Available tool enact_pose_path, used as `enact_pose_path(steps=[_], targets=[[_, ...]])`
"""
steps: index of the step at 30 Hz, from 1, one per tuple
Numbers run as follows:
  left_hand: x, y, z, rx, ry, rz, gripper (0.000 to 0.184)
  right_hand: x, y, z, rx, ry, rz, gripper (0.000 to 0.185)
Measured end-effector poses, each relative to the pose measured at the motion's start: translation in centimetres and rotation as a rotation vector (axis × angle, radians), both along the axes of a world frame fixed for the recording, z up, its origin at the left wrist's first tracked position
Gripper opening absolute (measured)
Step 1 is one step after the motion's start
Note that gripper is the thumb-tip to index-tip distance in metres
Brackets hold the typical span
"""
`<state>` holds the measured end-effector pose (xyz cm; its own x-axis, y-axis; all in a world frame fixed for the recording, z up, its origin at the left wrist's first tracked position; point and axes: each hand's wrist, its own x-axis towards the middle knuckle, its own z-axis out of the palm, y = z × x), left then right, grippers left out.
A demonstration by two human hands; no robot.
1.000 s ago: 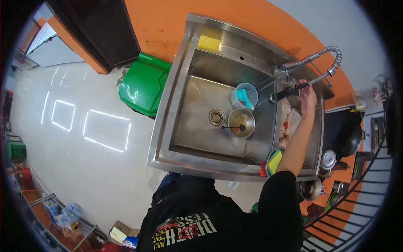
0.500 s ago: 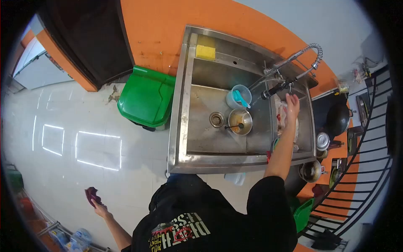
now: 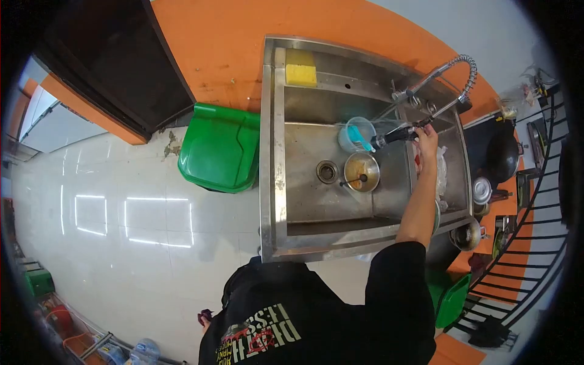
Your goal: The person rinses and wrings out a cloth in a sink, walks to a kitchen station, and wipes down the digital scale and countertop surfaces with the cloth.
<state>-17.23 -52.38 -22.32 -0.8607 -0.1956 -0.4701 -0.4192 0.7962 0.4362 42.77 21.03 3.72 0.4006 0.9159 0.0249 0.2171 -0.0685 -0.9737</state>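
Note:
My right hand (image 3: 427,143) is closed around the handle end of a black spray nozzle (image 3: 394,136) over the sink (image 3: 304,207). The nozzle points left, toward a clear plastic tub (image 3: 350,145) with a turquoise item (image 3: 360,137) inside. In front of the tub sits a metal bowl (image 3: 369,165) holding brownish residue and a dark-handled utensil (image 3: 353,180). My left hand (image 3: 205,322), low beside my shirt, holds a dark red cloth (image 3: 207,314); most of that hand is hidden.
A yellow sponge (image 3: 300,74) lies on the sink's back ledge. Bags (image 3: 442,173) fill part of the right basin. To the left stands a green lidded bin (image 3: 219,146). Pots and a wok (image 3: 504,156) are at the right, near a black railing (image 3: 529,243).
My right hand has closed on the spray nozzle and swung it toward the tub. My left hand has drawn in close to my body with the cloth. The view has shifted slightly.

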Motion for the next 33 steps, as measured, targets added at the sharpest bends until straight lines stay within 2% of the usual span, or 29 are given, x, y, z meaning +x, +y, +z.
enact_pose_path(steps=[3, 6, 9, 12, 13, 14, 16, 17, 19, 20, 21, 22, 23, 24, 26, 27, 28, 29, 31, 32, 33], targets=[[0.2, 1.1, 0.1, 0.036, -0.033, -0.006, 0.069, 2.9, 0.6, -1.6, 0.005, -0.149, 0.076, 0.017], [0.0, 2.0, -0.1, 0.089, -0.048, 0.002, 0.067, 4.1, 1.5, -2.7, 0.137, -0.302, 0.065, 0.019], [-0.6, 3.4, -0.1, 0.168, -0.025, 0.025, 0.065, 4.2, 1.4, -2.2, 0.105, -0.605, -0.061, 0.024], [-1.5, 5.3, -0.1, 0.303, 0.054, 0.064, 0.057, 4.0, 1.5, -2.2, 0.103, -0.573, -0.143, 0.028], [-1.9, 5.8, -0.1, 0.321, 0.059, 0.044, 0.057, 4.0, 1.4, -1.7, 0.058, -0.642, -0.142, 0.031], [-2.1, 5.7, 0.1, 0.334, 0.065, 0.030, 0.057, 3.6, 1.3, -1.8, 0.119, -0.636, -0.127, 0.032], [-2.0, 5.5, 0.9, 0.327, 0.074, 0.015, 0.056, 4.6, 2.2, -2.6, 0.245, -0.618, -0.075, 0.034], [-1.7, 5.1, 1.2, 0.309, 0.078, 0.020, 0.055, 5.1, 2.6, -2.6, 0.173, -0.594, -0.066, 0.041], [-0.6, 3.9, 1.9, 0.267, 0.071, 0.057, 0.052, 7.0, 5.1, -4.7, 0.196, -0.552, -0.158, 0.042], [-0.3, 3.1, 0.6, 0.235, 0.128, 0.087, 0.054, 5.5, 5.2, -3.1, -0.046, -0.721, -0.218, 0.056], [-0.1, 2.1, -2.0, 0.196, 0.189, 0.129, 0.056, 9.7, 8.3, -6.7, 0.023, -0.972, -0.198, 0.061], [0.1, 1.3, -4.5, 0.154, 0.254, 0.179, 0.057, 5.6, 8.2, -5.0, -0.154, -1.016, -0.322, 0.059], [0.7, 0.7, -6.2, 0.066, 0.294, 0.179, 0.057, 2.9, 9.4, -5.3, -0.140, -1.126, -0.459, 0.053], [0.8, 2.5, -5.0, -0.024, 0.029, 0.329, 0.056, -0.4, 10.2, -5.7, 0.070, -1.183, -0.605, 0.047], [1.5, 4.6, -4.5, 0.064, 0.044, 0.585, 0.056, -11.0, 10.9, -7.7, 0.566, -1.123, -0.789, 0.038], [1.9, 4.8, -6.3, 0.010, 0.031, 0.732, 0.055, -15.0, 13.5, -11.5, 0.613, -1.069, -0.714, 0.038], [2.1, 4.4, -8.6, -0.040, 0.011, 0.864, 0.055, -26.5, 9.7, -11.3, 0.736, -0.921, -0.482, 0.036], [2.1, 4.7, -8.8, -0.036, -0.047, 0.911, 0.052, -34.3, 8.4, -14.3, 0.839, -0.775, -0.262, 0.035], [-0.1, 3.9, -12.8, 0.025, 0.063, 1.003, 0.050, -53.4, 1.7, -19.8, 0.996, -0.464, 0.139, 0.036], [-2.2, 3.1, -15.1, 0.052, 0.122, 1.039, 0.050, -62.1, -2.3, -23.8, 0.720, 0.016, 0.570, 0.041], [-5.4, 2.9, -16.7, 0.094, 0.191, 1.007, 0.046, -71.5, -8.3, -22.9, 0.502, 0.076, 0.887, 0.042]])
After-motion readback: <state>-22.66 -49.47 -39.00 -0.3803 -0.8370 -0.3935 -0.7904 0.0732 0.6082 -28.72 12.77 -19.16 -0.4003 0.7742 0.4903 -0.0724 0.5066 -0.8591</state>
